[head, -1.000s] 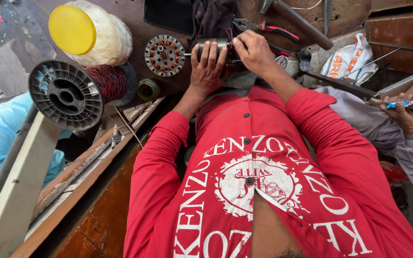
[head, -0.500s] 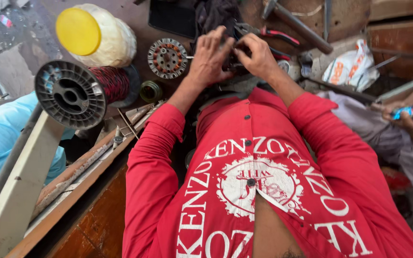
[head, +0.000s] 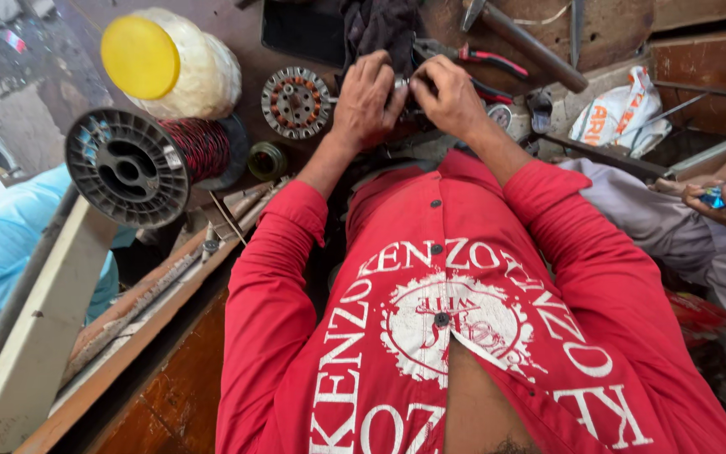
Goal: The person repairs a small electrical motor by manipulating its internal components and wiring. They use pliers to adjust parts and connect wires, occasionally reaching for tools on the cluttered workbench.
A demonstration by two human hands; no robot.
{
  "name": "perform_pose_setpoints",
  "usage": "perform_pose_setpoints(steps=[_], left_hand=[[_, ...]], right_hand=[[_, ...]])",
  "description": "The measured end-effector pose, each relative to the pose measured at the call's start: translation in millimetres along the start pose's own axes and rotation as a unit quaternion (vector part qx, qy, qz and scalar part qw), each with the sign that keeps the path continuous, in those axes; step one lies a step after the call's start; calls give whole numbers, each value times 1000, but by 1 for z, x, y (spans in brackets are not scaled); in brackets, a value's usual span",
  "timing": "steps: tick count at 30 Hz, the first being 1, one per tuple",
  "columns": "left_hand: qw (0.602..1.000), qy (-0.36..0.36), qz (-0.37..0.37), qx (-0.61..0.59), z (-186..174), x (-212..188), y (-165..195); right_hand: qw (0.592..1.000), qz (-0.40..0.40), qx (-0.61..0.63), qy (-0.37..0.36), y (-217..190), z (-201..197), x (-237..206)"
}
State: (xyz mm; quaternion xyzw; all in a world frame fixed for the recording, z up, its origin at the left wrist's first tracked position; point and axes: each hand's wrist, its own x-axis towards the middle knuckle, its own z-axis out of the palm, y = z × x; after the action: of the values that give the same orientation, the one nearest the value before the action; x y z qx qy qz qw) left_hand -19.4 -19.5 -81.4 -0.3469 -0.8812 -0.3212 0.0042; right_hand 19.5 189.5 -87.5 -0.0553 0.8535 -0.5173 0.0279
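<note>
Metal part (head: pixel 403 88), small and mostly hidden, sits top centre of the frame, pinched between both hands: left hand (head: pixel 365 101) curled over it, right hand (head: pixel 449 99) gripping opposite. Copper-wound stator (head: pixel 296 102) lies just left.

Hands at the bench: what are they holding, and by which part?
Both the left hand and right hand close around a small metal part, one on each end; what it is cannot be told.
</note>
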Motion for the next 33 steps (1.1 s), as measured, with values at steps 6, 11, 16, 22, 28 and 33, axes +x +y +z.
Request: perform_pose_setpoints(steps=[6, 11, 16, 22, 28, 33], left_hand=[[998, 55, 6, -6, 4, 2, 1], [999, 50, 5, 3, 5, -4, -4], [998, 57, 10, 0, 8, -7, -8], [1000, 24, -16, 3, 13, -9, -12], [1000, 23, -13, 15, 14, -7, -11], [1000, 24, -7, 16, 13, -6, -7]], right_hand=[[996, -72, -40, 32, -5, 1, -3], [981, -103, -162, 18, -12, 2, -8], [971, -76, -228, -12, -16, 6, -9], [978, -53, -202, 0, -14, 9, -9], [982, -63, -175, 3, -15, 7, -9], [986, -81, -145, 3, -15, 8, -13]])
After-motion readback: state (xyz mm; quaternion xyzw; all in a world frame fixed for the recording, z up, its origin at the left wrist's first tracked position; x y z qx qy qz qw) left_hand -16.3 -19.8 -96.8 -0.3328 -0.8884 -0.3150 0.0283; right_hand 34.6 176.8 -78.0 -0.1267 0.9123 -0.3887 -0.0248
